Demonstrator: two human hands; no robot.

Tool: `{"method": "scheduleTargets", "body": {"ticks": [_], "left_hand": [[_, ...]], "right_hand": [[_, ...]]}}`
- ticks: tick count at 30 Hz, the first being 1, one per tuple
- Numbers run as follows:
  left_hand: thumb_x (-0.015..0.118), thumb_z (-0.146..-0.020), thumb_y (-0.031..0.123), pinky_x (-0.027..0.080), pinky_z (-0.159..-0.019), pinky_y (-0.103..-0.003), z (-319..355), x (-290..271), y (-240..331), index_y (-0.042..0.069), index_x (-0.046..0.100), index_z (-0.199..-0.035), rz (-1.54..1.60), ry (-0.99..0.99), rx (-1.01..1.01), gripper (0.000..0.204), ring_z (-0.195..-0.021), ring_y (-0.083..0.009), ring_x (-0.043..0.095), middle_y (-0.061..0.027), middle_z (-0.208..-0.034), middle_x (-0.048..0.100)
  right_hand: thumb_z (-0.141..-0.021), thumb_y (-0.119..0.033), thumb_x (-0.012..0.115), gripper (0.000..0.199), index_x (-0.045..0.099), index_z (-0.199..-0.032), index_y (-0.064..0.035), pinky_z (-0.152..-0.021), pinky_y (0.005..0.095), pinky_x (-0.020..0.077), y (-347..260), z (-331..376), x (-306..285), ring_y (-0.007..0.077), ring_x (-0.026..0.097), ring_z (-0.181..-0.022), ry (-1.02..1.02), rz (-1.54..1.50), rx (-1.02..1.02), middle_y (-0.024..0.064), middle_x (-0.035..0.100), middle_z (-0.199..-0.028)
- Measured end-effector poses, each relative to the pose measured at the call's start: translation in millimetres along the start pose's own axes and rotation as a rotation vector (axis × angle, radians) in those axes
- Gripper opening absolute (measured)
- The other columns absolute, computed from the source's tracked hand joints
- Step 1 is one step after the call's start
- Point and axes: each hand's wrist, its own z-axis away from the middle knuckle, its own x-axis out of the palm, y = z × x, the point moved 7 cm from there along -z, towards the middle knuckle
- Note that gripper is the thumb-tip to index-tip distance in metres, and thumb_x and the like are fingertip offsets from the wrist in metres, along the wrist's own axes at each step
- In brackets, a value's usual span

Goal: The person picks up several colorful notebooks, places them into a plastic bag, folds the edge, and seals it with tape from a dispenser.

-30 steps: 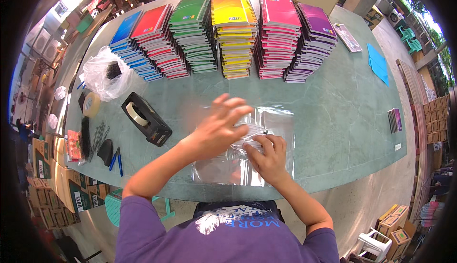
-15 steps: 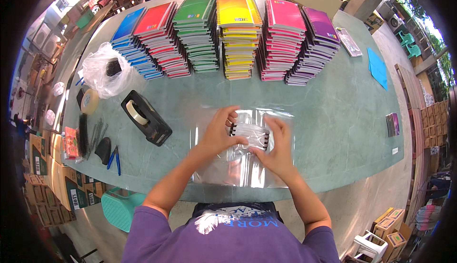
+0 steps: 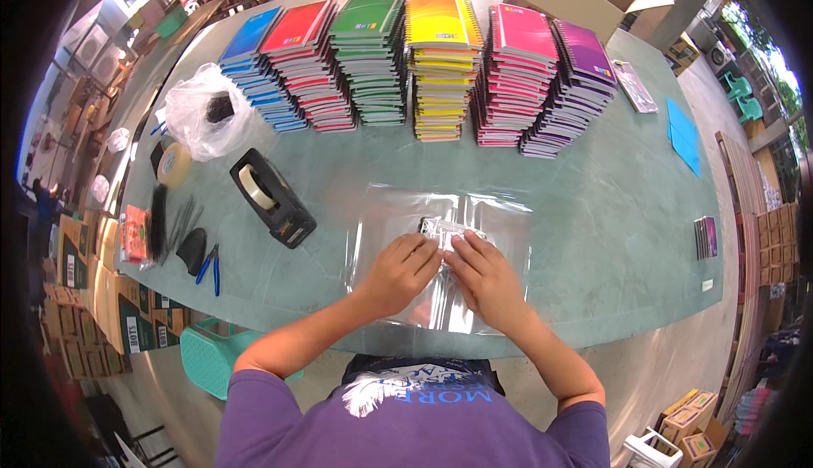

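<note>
A small bundle [image 3: 440, 229] with a pale top and dark edges lies on a clear plastic sheet [image 3: 500, 204] at the middle of the table's near side. My left hand [image 3: 396, 273] is curled against the bundle's near left side, fingers pressed together. Over its near right part lies my right hand [image 3: 491, 277], with fingers close together and fingertips on top. Both hands nearly meet, hiding the bundle's near edge; whether they also pinch the plastic cannot be seen. To the left stands a black tape dispenser [image 3: 292, 221] with a roll of tape in it.
Tall stacks of spiral notebooks, including a yellow one [image 3: 445, 23], line the far side. At left are a white plastic bag [image 3: 196, 133], a tape roll [image 3: 175, 165], black spiral coils [image 3: 179, 224] and blue-handled cutters [image 3: 214, 271]. Small purple booklets [image 3: 705, 238] and a blue sheet [image 3: 682, 138] lie right.
My hands have come down and closer together, from framing the bundle's two sides to resting on its near part. The whole view has shifted slightly.
</note>
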Motion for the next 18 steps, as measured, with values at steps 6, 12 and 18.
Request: {"method": "scheduleTargets", "body": {"ticks": [6,12,18], "left_hand": [[0.065,-0.069,0.016,0.043,-0.083,-0.042,26.1,-7.2,-1.3,0.004,0.059,-0.109,-0.021,0.186,-0.02,0.043,-0.102,-0.0293,0.05,-0.0124,-0.112,0.053],[0.063,-0.079,0.028,0.04,-0.082,-0.042,154.5,-66.3,-144.3,0.008,0.059,-0.102,-0.281,0.723,-1.05,0.031,-0.097,-0.0352,0.049,-0.0145,-0.109,0.051],[0.061,-0.082,0.026,0.044,-0.062,-0.041,207.3,-44.7,-205.8,0.001,0.059,-0.083,-0.003,0.58,-1.413,0.025,-0.061,-0.0259,0.054,-0.0079,-0.065,0.055]], "right_hand": [[-0.071,-0.014,0.069,0.024,0.064,-0.093,-0.008,-0.087,0.0413,0.0408,-2.4,6.3,6.3,0.0274,0.052,-0.109,0.219,0.039,-0.057,0.0055,0.061,-0.107],[-0.07,-0.012,0.071,0.015,0.062,-0.081,-0.0089,-0.085,0.0401,0.0386,3.0,-1.6,2.6,0.0248,0.054,-0.104,0.251,0.098,-0.098,0.0024,0.062,-0.103],[-0.07,-0.001,0.069,0.015,0.06,-0.082,-0.0025,-0.091,0.0417,0.04,9.3,-10.6,13.0,0.0291,0.053,-0.11,0.193,-0.208,-0.189,0.0088,0.061,-0.107]]}}
